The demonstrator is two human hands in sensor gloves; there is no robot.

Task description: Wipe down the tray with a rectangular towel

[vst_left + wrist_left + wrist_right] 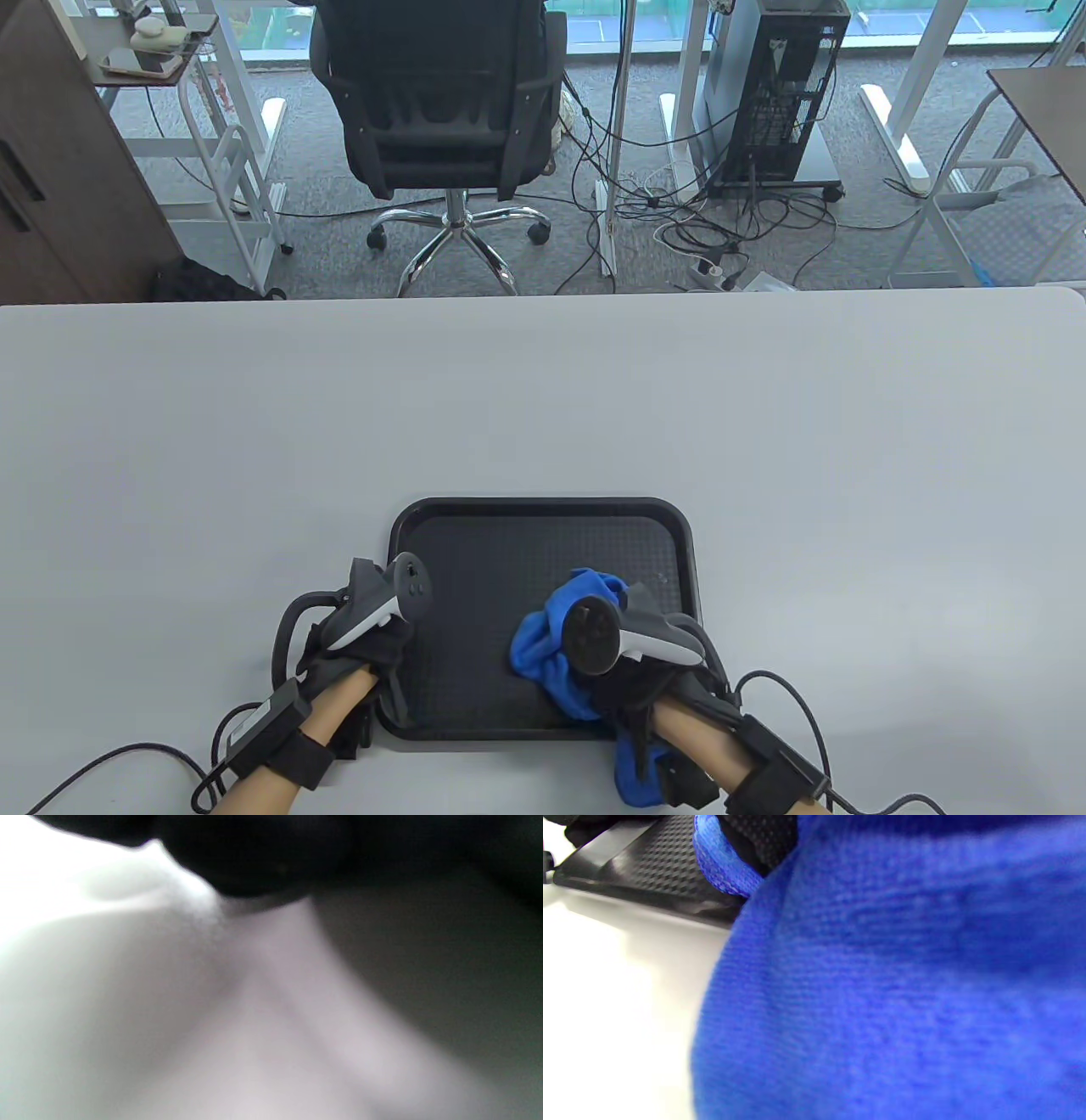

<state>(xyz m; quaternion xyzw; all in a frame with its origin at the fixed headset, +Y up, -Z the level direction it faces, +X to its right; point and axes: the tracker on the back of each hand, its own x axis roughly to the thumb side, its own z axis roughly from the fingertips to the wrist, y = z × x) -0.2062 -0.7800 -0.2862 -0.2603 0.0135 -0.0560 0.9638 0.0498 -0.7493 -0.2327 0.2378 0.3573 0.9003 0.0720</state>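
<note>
A black textured tray [543,543] lies on the white table near the front edge. My right hand [624,679] holds a bunched blue towel [551,649] on the tray's right half, with one end of the towel trailing off the front rim under my wrist. The towel fills the right wrist view [891,984], with the tray's rim [649,895] behind it. My left hand [373,649] rests on the tray's left rim; its fingers are hidden under the tracker. The left wrist view is a blur of dark glove and white table.
The white table [543,399] stretches wide on all sides of the tray. Beyond its far edge stand an office chair [441,110], a computer tower [780,85] and floor cables. Glove cables trail off the front edge beside both wrists.
</note>
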